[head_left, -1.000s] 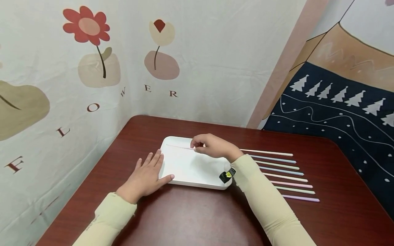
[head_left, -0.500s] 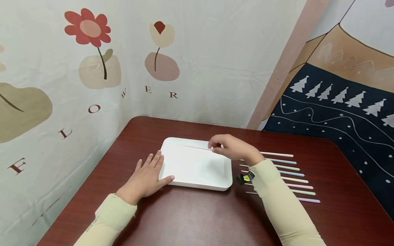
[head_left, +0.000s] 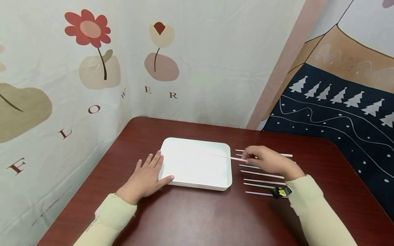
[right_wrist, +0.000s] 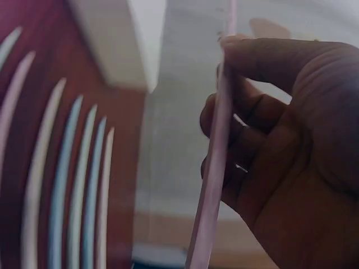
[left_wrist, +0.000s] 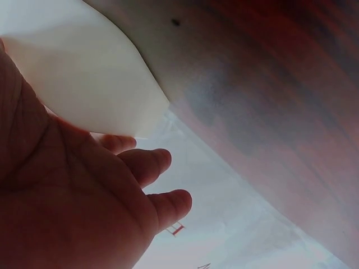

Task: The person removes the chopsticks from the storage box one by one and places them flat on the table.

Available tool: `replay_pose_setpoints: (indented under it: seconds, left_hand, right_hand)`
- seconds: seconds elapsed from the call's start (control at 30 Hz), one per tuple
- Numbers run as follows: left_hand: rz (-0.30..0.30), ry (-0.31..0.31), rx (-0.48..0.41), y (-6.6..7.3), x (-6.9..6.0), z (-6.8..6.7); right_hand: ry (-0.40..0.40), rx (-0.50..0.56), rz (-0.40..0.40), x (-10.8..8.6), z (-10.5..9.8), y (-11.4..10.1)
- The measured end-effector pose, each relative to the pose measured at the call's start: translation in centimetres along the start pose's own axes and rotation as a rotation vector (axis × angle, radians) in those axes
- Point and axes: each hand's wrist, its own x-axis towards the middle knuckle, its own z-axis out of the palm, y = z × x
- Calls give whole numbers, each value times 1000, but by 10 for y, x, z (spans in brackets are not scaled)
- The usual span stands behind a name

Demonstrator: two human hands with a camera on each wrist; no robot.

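A white tray (head_left: 197, 164) lies on the table, its near and left rims visible in the head view. The left hand (head_left: 146, 177) rests against the tray's left side with fingers spread and straight; the left wrist view shows this hand (left_wrist: 84, 179) beside the white tray wall (left_wrist: 101, 73). The right hand (head_left: 269, 160) pinches a thin pink stick (head_left: 237, 159) above the row of sticks, its thin end reaching over the tray's right rim. In the right wrist view, thumb and fingers of the hand (right_wrist: 303, 117) hold the pink stick (right_wrist: 216, 151).
Several pastel sticks, among them a purple stick (head_left: 258, 193) at the near end and a blue stick (right_wrist: 64, 179), lie side by side right of the tray. The dark red table (head_left: 191, 218) meets printed fabric walls (head_left: 209, 68) behind and at the left.
The right hand has moved right from over the tray to above the row of sticks, carrying the pink stick along. The left hand and tray have stayed in place.
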Motion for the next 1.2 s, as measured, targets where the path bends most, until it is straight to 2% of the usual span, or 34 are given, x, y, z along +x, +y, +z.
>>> replay_pose_setpoints:
  seconds: [0.3, 0.6, 0.73, 1.0, 1.2]
  left_hand:
    - [2, -3, 3, 0, 2, 1]
    - [-1, -6, 4, 0, 2, -1]
    - [-1, -7, 5, 0, 1, -2]
    - [1, -1, 3, 0, 1, -2]
    - [7, -2, -2, 0, 1, -1]
  right_hand:
    - [-12, 3, 39, -61, 0, 29]
    - [-88, 67, 75, -101, 8, 36]
    - [-132, 85, 56, -111, 15, 38]
    - [-144, 112, 14, -117, 28, 36]
    - [-177, 120, 32, -118, 34, 35]
